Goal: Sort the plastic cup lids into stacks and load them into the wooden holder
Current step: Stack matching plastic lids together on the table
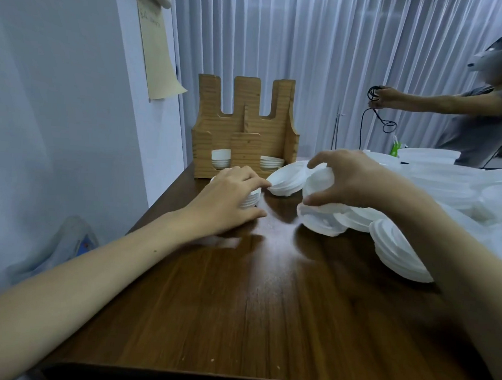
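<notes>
Head view: the wooden holder holds two short stacks. Before it, our left hand cups a small stack, our right hand grips loose lids; we judge most remain.

Under your forearms the table is dark, wood-grained and polished enough to throw back soft glare, while the holder at the centre of the frame is pale, unvarnished-looking wood with a matt face and clear grain lines. The lids at the right are thin white plastic, smooth and faintly translucent, with a dull sheen on their ribbed rims. Behind, across the top of the frame, the curtain is sheer pleated cloth, and at upper left the sheet looks like matt tan paper.
</notes>
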